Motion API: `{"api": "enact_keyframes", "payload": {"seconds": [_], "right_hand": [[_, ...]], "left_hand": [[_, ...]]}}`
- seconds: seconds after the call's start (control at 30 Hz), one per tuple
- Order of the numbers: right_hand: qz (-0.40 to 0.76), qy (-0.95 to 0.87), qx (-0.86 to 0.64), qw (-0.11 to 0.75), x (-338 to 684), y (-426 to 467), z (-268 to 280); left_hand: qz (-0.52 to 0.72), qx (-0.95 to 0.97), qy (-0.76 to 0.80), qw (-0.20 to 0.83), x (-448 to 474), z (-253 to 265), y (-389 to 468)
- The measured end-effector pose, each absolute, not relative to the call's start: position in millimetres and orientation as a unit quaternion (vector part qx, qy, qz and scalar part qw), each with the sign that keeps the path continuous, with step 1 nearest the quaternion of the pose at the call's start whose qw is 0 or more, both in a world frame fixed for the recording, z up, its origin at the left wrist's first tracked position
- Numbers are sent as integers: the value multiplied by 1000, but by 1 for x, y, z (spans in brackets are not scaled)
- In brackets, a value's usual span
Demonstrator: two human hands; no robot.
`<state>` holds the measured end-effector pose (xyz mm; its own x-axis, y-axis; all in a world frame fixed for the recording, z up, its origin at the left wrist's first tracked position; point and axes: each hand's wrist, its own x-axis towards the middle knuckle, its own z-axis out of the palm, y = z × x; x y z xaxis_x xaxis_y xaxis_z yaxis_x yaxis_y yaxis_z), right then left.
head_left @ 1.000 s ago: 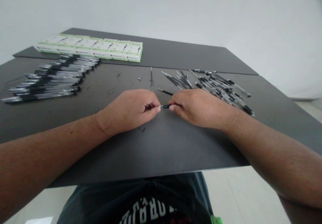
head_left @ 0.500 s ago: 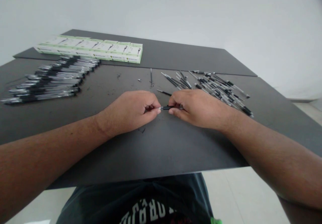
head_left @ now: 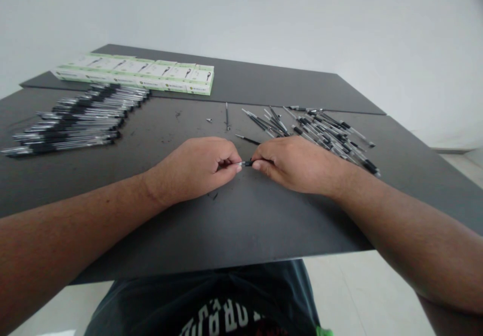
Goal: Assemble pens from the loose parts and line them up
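Between my two hands a pen [head_left: 247,163] lies roughly level above the dark table, with only a short stretch of black grip and pale tip end showing. My left hand [head_left: 206,167] pinches its left end between thumb and forefinger. The fingers of my right hand [head_left: 290,162] close around the black part, and the rest of the pen is hidden in them. Just beyond the hands lie a loose black refill [head_left: 247,139], another refill [head_left: 227,116] and a small pen tip [head_left: 209,120].
A heap of pen barrels [head_left: 335,137] and several refills [head_left: 264,122] lie to the right. On the left, many pens [head_left: 79,117] lie side by side. Behind them stands a row of green-and-white boxes [head_left: 151,74]. The table's front edge [head_left: 226,269] is near my body.
My right hand has shifted slightly left along the pen, so less of the black grip shows. The left hand has barely moved.
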<state>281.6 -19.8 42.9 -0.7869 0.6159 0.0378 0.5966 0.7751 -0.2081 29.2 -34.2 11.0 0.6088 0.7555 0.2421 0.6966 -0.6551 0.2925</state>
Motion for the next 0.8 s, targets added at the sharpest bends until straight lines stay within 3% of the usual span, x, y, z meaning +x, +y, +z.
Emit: {"api": "enact_keyframes", "payload": {"seconds": [0.8], "right_hand": [[105, -935, -331, 67, 281, -20, 43]], "left_hand": [[170, 893, 408, 88, 30, 12, -35]]}}
